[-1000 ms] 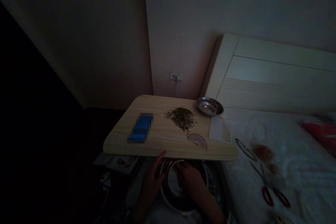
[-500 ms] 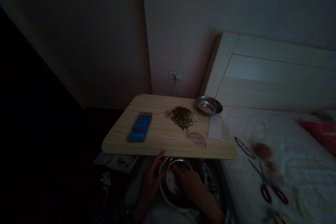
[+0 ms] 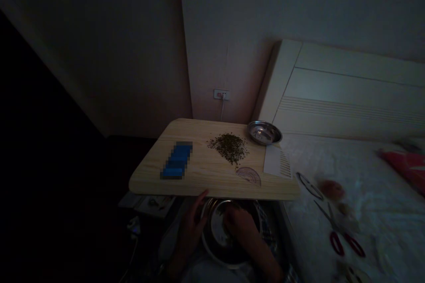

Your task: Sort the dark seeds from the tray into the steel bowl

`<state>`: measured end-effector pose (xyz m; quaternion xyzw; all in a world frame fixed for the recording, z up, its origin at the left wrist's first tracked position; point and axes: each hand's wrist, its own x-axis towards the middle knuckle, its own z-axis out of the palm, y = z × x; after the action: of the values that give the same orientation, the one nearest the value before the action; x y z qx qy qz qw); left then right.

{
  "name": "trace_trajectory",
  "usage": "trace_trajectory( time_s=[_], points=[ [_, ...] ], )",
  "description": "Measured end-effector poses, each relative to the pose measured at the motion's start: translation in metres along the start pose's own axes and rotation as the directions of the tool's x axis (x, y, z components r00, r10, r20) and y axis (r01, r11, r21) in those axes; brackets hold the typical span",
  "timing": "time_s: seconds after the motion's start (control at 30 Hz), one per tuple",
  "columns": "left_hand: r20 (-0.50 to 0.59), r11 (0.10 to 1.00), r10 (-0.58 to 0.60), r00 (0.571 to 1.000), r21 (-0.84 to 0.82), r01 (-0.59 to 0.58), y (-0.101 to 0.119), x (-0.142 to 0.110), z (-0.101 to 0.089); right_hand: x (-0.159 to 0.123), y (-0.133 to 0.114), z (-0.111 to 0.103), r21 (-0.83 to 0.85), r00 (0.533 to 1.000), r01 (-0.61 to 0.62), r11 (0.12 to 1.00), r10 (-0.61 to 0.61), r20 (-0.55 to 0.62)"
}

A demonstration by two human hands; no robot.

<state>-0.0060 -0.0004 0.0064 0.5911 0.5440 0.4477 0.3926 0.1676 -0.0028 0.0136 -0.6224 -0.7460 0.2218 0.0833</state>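
Note:
A shiny metal bowl [image 3: 217,254] rests at my lap, just below the table's front edge. My left hand [image 3: 191,227] holds its left rim, with the thumb at the rim and the index finger reaching up to the table edge. Inside the bowl is my right hand [image 3: 241,223], its fingers curled down and closed. What they hold, if anything, is hidden in the dimness. On the wooden table [image 3: 206,181] lies a spread pile of small dark seeds or grains [image 3: 230,146], with a clear protractor [image 3: 249,176] in front of it.
A second metal bowl [image 3: 264,132] stands at the table's back right corner, beside a white card with slots [image 3: 278,162]. A blurred-out blue object [image 3: 177,160] lies at left. Red-handled scissors [image 3: 337,230] and other items lie on the bed [image 3: 375,185] at right.
My right hand has drawn its fingers in and shifted slightly right within the bowl; they pointed left before. My left hand stays at the rim.

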Motion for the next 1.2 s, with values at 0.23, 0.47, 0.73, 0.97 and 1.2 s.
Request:
trace_trajectory(
  time_s=[0.23, 0.47, 0.73, 0.97, 1.2],
  points=[
    [0.012, 0.999, -0.001, 1.0, -0.044, 0.001, -0.004, -0.001, 0.001, 0.025, 0.01, -0.047, 0.431, 0.982, 0.116, 0.895, -0.038, -0.185],
    [0.044, 0.995, -0.032, 0.999, -0.092, 0.036, -0.004, -0.001, 0.001, 0.093, 0.051, -0.088, 0.191, 0.875, -0.059, 0.98, 0.143, -0.463],
    [0.024, 0.995, -0.054, 0.998, -0.084, 0.056, -0.007, 0.0, 0.002, 0.103, 0.056, -0.096, 0.241, 0.801, 0.085, 0.967, 0.078, -0.594],
    [0.021, 0.997, -0.023, 1.0, -0.073, 0.024, -0.002, 0.0, 0.001, 0.039, 0.042, -0.084, 0.419, 0.915, 0.174, 0.891, 0.01, -0.403],
    [0.026, 0.996, -0.039, 0.999, -0.08, 0.041, -0.004, 0.0, 0.002, -0.007, 0.028, -0.063, 0.298, 0.974, 0.218, 0.929, -0.191, -0.118]
  ],
)
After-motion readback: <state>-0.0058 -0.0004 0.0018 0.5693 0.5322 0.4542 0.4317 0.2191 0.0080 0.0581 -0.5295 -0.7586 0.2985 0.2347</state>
